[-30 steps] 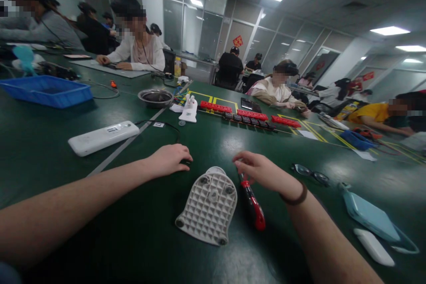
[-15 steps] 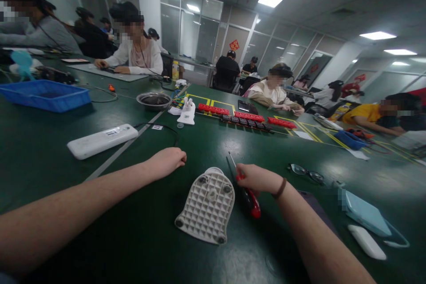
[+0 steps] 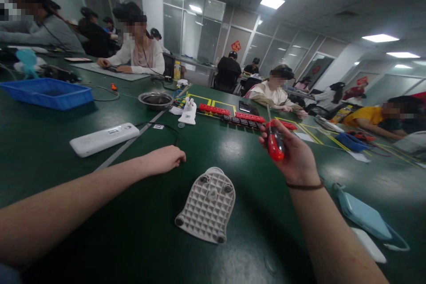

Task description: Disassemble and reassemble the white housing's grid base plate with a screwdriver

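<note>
My right hand (image 3: 293, 153) is raised above the green table (image 3: 49, 142) and grips a red-and-black screwdriver (image 3: 274, 142) with its shaft pointing up. My left hand (image 3: 163, 159) rests on the table with its fingers curled down; whether anything lies under them is hidden. Between my arms lies a white ribbed plastic base (image 3: 208, 204), underside up, with screw holes at its corners. Neither hand touches it.
A white rectangular device (image 3: 103, 138) lies to the left, a blue tray (image 3: 46, 92) further left, a metal bowl (image 3: 155, 99) and red blocks (image 3: 233, 113) behind. A light blue pouch (image 3: 362, 213) sits at the right. Several people sit around the table.
My right hand has picked the screwdriver up off the table and lifted it up and to the right. My left hand has barely shifted. The white base has not moved.
</note>
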Motion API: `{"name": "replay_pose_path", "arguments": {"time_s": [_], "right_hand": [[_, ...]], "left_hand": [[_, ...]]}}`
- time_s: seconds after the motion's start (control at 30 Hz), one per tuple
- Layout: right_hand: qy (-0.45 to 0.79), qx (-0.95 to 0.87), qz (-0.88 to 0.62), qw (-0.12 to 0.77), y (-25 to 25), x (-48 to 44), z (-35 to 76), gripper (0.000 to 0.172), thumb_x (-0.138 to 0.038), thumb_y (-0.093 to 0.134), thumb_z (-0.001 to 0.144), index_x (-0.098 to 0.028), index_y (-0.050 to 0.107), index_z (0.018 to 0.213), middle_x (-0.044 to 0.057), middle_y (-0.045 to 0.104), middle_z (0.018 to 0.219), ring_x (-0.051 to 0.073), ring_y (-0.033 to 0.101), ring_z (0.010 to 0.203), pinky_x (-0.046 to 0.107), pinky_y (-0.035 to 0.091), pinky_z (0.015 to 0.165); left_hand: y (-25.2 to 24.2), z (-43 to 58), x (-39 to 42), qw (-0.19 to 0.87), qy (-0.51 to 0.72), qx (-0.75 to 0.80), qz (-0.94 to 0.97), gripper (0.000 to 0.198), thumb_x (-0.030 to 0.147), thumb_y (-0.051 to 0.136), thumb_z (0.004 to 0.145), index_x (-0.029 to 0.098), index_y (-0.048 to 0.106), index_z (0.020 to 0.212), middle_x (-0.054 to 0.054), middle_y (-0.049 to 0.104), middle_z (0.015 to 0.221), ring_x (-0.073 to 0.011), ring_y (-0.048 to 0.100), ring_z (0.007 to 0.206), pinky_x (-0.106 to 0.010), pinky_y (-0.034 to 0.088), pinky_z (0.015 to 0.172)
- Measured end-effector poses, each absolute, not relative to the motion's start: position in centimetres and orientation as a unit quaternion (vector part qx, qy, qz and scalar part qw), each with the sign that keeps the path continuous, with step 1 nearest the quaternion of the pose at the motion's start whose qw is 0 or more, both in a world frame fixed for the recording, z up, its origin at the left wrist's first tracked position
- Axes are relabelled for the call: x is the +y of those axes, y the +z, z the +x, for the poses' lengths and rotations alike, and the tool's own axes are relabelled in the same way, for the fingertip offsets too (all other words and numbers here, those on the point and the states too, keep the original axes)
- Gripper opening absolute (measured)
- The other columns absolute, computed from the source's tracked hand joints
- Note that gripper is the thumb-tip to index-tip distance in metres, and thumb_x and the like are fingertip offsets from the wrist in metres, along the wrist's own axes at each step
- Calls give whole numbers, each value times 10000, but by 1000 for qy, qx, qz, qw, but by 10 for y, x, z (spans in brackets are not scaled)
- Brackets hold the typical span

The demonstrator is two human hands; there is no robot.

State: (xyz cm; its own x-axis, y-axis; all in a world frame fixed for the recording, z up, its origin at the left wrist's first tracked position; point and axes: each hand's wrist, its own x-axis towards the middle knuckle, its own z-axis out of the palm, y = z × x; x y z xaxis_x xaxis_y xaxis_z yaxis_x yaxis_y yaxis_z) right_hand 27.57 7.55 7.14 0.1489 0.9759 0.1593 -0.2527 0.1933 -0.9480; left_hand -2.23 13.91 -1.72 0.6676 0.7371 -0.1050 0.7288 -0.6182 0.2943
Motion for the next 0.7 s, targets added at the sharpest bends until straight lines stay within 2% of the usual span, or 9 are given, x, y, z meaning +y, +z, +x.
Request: {"name": "replay_pose_path", "arguments": {"time_s": [0.07, 0.13, 0.2, 0.27, 0.37, 0.43, 0.5, 0.6, 0.7], "right_hand": [[498, -455, -383, 631, 80, 69, 275, 322, -226, 432, 735, -216, 463, 1055, 46, 578, 974, 158, 570, 885, 338, 478, 791], [487, -476, -365, 635, 87, 63, 273, 375, -181, 453, 700, -226, 453, 1073, 33, 585, 996, 149, 559, 934, 319, 470, 815], [471, -484, -359, 645, 94, 58, 270, 403, -139, 507, 667, -232, 463, 1057, 11, 601, 969, 126, 580, 887, 262, 486, 780], [449, -488, -350, 661, 101, 56, 265, 357, -150, 559, 666, -230, 486, 1005, -6, 613, 926, 109, 598, 813, 214, 505, 705], [416, -510, -317, 683, 114, 56, 254, 277, -276, 598, 695, -247, 489, 949, -26, 620, 862, 112, 605, 748, 207, 516, 614], [395, -522, -292, 698, 124, 57, 245, 278, -334, 602, 696, -260, 477, 933, -42, 618, 794, 108, 602, 696, 199, 509, 571], [369, -524, -263, 721, 132, 56, 235, 264, -380, 585, 711, -256, 471, 914, -57, 599, 705, 89, 582, 592, 171, 485, 507], [327, -525, -210, 758, 140, 51, 224, 247, -423, 512, 776, -244, 470, 940, -70, 533, 557, 62, 508, 432, 138, 425, 405], [289, -546, -188, 763, 139, 41, 218, 202, -329, 497, 825, -258, 433, 1003, -82, 498, 493, 66, 478, 372, 129, 398, 352]], "left_hand": [[-17, -21, 137, 163, 17, 406, 899, 281, 158, 409, 754, 159, 609, 951, -93, 603, 959, -191, 549, 883, -297, 397, 800], [-10, -19, 134, 172, 22, 400, 900, 286, 165, 380, 777, 154, 614, 941, -96, 587, 966, -187, 544, 887, -296, 393, 812], [3, -17, 129, 177, 29, 390, 903, 287, 177, 361, 798, 167, 626, 906, -80, 576, 957, -169, 536, 892, -282, 388, 826], [22, -17, 125, 211, 62, 370, 902, 257, 205, 381, 803, 186, 628, 873, -52, 568, 939, -154, 528, 886, -274, 391, 825], [55, -16, 120, 390, 165, 329, 844, 145, 217, 481, 767, 177, 609, 821, -15, 565, 852, -135, 536, 795, -274, 430, 756], [76, -12, 117, 555, 263, 314, 724, 78, 170, 516, 749, 161, 590, 773, 6, 558, 766, -105, 534, 701, -250, 460, 673], [94, -4, 114, 679, 369, 306, 556, 107, 125, 479, 781, 160, 576, 752, 23, 542, 699, -62, 518, 616, -187, 463, 582], [115, 12, 105, 767, 471, 268, 343, 235, 169, 370, 862, 174, 571, 741, 37, 518, 630, -15, 492, 514, -104, 438, 488], [120, 26, 89, 797, 490, 231, 266, 257, 213, 391, 858, 164, 569, 679, 36, 496, 570, -20, 481, 456, -111, 446, 447]]}}
